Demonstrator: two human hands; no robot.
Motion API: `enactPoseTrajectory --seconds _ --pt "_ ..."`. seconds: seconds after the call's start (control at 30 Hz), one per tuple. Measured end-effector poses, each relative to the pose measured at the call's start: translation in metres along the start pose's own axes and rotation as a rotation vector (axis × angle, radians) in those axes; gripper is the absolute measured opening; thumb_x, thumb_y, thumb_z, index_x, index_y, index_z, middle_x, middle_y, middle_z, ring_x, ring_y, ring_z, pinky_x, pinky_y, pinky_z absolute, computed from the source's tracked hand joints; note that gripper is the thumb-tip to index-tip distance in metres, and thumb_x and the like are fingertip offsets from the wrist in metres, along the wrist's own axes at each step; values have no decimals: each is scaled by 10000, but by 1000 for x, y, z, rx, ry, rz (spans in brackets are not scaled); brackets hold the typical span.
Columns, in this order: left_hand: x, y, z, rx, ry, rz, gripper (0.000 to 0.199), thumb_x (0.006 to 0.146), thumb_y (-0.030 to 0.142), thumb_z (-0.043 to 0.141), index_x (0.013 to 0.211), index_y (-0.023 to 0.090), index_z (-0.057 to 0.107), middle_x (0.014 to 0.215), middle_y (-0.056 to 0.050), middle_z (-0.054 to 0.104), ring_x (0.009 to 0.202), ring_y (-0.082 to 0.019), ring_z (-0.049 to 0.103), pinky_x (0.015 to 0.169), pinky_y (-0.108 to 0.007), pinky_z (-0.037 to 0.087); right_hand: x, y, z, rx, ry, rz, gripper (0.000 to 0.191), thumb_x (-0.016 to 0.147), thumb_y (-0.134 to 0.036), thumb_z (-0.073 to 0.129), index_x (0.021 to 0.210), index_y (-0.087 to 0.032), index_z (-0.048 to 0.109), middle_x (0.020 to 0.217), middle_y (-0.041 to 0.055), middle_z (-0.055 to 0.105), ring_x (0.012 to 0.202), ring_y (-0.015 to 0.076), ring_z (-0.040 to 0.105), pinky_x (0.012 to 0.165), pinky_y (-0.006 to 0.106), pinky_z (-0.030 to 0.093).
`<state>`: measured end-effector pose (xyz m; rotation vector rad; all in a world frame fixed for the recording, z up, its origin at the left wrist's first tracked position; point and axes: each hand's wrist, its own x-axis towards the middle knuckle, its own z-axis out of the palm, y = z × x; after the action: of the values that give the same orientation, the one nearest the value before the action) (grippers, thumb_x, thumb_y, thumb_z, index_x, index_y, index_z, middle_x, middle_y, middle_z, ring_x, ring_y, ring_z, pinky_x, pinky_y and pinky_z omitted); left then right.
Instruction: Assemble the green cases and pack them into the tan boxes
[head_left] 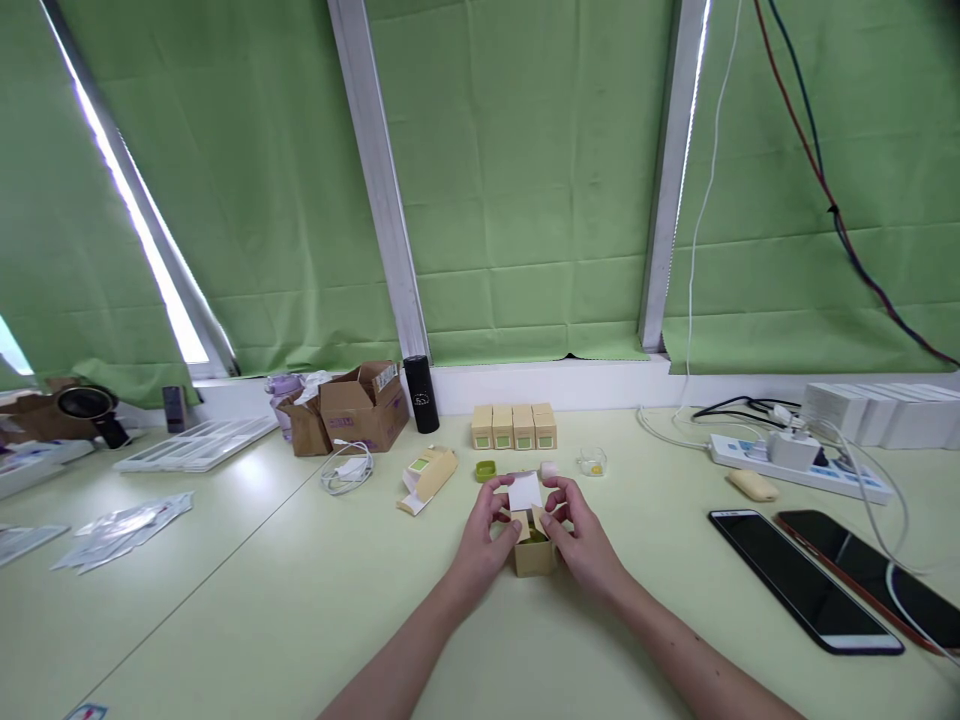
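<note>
A small brown box (pixel 533 560) stands upright on the table with its lid raised and side flaps spread; something green shows inside. My left hand (pixel 489 530) pinches the left flap, and my right hand (pixel 576 525) pinches the right one. Just behind the hands are a small green container (pixel 485 470) and a small white piece (pixel 548 468). A clear little dish (pixel 592 461) with something yellow in it sits to the right. Farther back, several closed small boxes (pixel 514 428) stand in a row. An opened, flattened box (pixel 429 478) lies to the left.
A cardboard box (pixel 367 405), a black bottle (pixel 421 395) and a coiled white cable (pixel 348 468) are at the back left. Two phones (pixel 806 580) (pixel 870 570), a power strip (pixel 802 470) and a beige oval object (pixel 752 486) lie at the right.
</note>
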<state>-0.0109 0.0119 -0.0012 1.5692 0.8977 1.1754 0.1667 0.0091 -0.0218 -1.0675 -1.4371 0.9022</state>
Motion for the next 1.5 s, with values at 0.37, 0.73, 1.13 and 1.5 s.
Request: enactPoseTrajectory --seconds 0.37,0.73,1.13,1.5 --pt "0 -6 -3 16 -5 10 502 904 351 657 1322 264 393 1152 -69 691 1039 -235 597 953 -380 425 0 1 -1 -59 -28 24 392 886 -374 603 1255 -268 527 1000 14 574 788 192 602 748 347 523" --pt "-1 -10 -4 43 21 9 408 878 333 664 1226 264 461 1079 -51 659 1022 -226 558 956 -364 403 1 1 -1 -77 -21 9 380 889 -374 600 1251 -273 547 994 15 582 792 197 622 724 339 525" --pt "-1 9 2 112 30 57 127 868 299 667 884 220 569 1067 -72 701 1039 -253 620 937 -376 448 1 2 -2 -142 -24 -24 360 893 -309 579 1250 -267 551 1045 37 587 815 206 623 689 329 510" --pt "-1 3 0 131 25 42 109 876 292 644 904 217 570 1087 -69 697 1070 -249 611 918 -356 461 -4 -10 -13 -204 25 -414 144 939 -208 512 1037 -227 616 921 51 609 781 196 580 606 298 451"
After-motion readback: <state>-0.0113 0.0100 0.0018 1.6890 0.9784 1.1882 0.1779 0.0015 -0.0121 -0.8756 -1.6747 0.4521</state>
